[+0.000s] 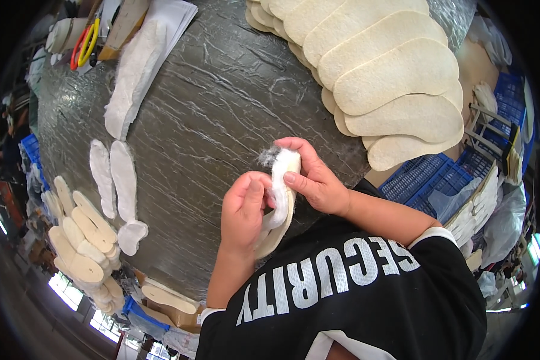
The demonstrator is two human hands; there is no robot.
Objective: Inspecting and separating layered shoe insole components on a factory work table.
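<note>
The right hand (321,185) clamps the far end of a cream, sole-shaped felt insole (272,241) with white fleecy lining (280,191), raised over the near edge of the dark, plastic-covered table (204,138); the left hand (241,204) pinches, apparently, the lining's side. Uneven pulling could stretch or tear the fleece. The left fingertips' contact is hidden, and the left wrist partly covers the insole's near end.

My big dark table (222,114) has a shiny, wrinkly top. Far over on my right lies a big spread of cream insoles (396,75), one lapping over the next. On my left are two long white pieces (124,180), side by side. A small white piece (132,236) touches one's near end.
</note>
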